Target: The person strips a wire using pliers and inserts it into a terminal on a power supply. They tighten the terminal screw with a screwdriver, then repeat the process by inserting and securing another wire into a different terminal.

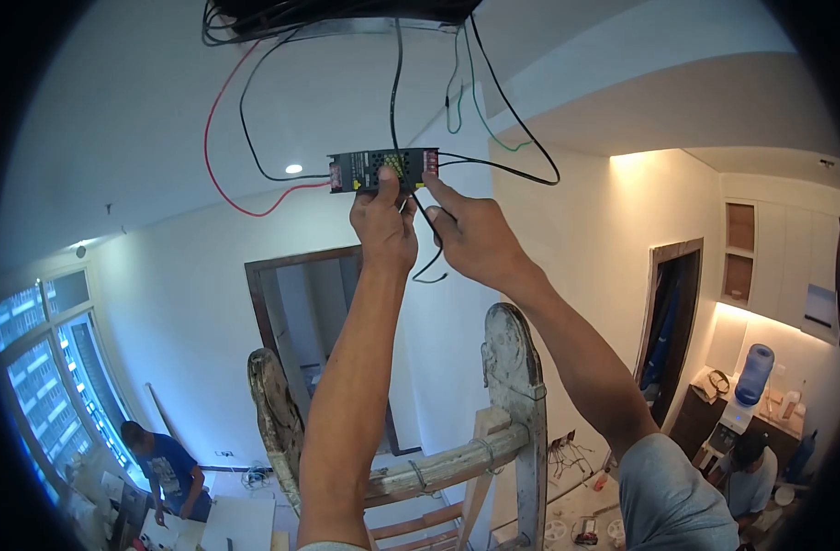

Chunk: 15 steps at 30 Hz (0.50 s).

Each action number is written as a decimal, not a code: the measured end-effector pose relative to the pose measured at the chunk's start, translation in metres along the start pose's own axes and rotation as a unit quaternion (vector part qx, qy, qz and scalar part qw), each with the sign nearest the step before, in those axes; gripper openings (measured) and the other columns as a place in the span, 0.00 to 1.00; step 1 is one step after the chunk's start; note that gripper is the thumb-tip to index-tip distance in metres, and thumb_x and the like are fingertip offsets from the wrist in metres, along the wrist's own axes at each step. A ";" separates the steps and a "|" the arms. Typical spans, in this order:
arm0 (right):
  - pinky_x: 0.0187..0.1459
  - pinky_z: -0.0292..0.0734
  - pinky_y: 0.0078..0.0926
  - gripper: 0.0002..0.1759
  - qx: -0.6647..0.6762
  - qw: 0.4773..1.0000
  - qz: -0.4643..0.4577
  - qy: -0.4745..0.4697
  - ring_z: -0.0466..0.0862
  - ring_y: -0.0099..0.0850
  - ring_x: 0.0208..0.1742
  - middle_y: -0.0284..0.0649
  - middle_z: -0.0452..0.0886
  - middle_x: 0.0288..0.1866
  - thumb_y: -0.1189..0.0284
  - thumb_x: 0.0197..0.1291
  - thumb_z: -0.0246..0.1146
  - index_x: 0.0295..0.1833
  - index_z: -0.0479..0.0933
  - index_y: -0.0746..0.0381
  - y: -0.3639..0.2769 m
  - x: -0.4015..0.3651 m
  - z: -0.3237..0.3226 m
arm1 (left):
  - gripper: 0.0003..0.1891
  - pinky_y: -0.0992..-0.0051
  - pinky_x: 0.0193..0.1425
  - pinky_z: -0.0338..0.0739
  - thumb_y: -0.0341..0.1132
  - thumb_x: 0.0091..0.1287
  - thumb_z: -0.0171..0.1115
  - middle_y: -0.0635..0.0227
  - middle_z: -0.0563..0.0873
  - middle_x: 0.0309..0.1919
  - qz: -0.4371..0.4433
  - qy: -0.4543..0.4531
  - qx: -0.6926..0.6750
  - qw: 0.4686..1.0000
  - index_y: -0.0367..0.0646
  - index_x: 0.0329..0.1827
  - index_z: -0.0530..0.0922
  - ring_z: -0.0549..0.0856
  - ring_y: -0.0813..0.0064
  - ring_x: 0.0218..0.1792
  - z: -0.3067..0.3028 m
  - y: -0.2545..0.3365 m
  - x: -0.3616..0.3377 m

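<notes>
My left hand (383, 220) holds a black power supply box (360, 167) from below, its thumb on the box's face. Red and black wires (247, 213) run into the box's left end, and two black wires (503, 165) leave its right end. My right hand (475, 230) is at the right end, its index finger touching near the red-covered terminals (430, 162). A loose black cable (394, 101) hangs down past the box and curls below my hands. What lies between my right thumb and fingers is hard to make out.
A wooden ladder (516, 367) stands below my arms. Above hangs a dark opening with bundled cables (246, 23); green wires (484, 106) dangle from it. One person (168, 468) works at lower left, another (750, 477) at lower right near a water dispenser (755, 375).
</notes>
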State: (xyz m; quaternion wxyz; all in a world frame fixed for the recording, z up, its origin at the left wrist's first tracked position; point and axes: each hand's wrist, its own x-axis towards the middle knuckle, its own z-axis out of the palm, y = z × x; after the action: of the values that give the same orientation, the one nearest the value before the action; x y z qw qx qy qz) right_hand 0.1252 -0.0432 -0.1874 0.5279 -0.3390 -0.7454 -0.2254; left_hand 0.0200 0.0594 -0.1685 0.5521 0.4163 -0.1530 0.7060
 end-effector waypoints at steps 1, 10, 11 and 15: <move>0.39 0.78 0.47 0.28 -0.046 0.999 0.003 -0.006 0.85 0.55 0.34 0.60 0.82 0.31 0.76 0.67 0.57 0.71 0.65 0.76 -0.002 0.001 0.002 | 0.09 0.77 0.34 0.72 0.35 0.71 0.68 0.70 0.85 0.37 0.001 0.005 -0.004 1.000 0.42 0.45 0.78 0.80 0.79 0.32 -0.001 -0.003 0.001; 0.42 0.78 0.50 0.26 -0.078 0.997 -0.001 -0.011 0.85 0.56 0.40 0.61 0.83 0.38 0.79 0.66 0.56 0.69 0.67 0.74 0.000 -0.004 -0.011 | 0.10 0.80 0.32 0.72 0.36 0.70 0.69 0.69 0.85 0.34 -0.002 0.020 0.007 1.000 0.40 0.44 0.78 0.81 0.79 0.30 0.003 0.000 -0.002; 0.42 0.79 0.48 0.24 -0.056 0.998 0.001 0.001 0.85 0.56 0.40 0.61 0.84 0.40 0.78 0.66 0.57 0.68 0.70 0.72 0.000 -0.008 -0.016 | 0.10 0.80 0.32 0.72 0.36 0.70 0.69 0.69 0.85 0.34 -0.002 0.015 0.010 1.000 0.40 0.44 0.78 0.81 0.79 0.30 0.003 0.000 -0.001; 0.33 0.74 0.27 0.18 -0.013 0.997 -0.042 0.059 0.76 0.26 0.25 0.41 0.78 0.25 0.74 0.69 0.61 0.62 0.80 0.64 -0.012 -0.035 -0.059 | 0.15 0.77 0.36 0.74 0.39 0.69 0.71 0.66 0.85 0.37 -0.006 -0.004 -0.025 1.000 0.38 0.49 0.78 0.83 0.74 0.33 0.003 0.002 0.009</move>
State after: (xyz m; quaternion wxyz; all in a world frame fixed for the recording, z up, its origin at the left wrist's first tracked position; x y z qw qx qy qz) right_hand 0.1611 -0.1016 -0.1997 0.5565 -0.2999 -0.7236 -0.2769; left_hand 0.0192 0.0624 -0.1594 0.5657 0.4063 -0.1702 0.6971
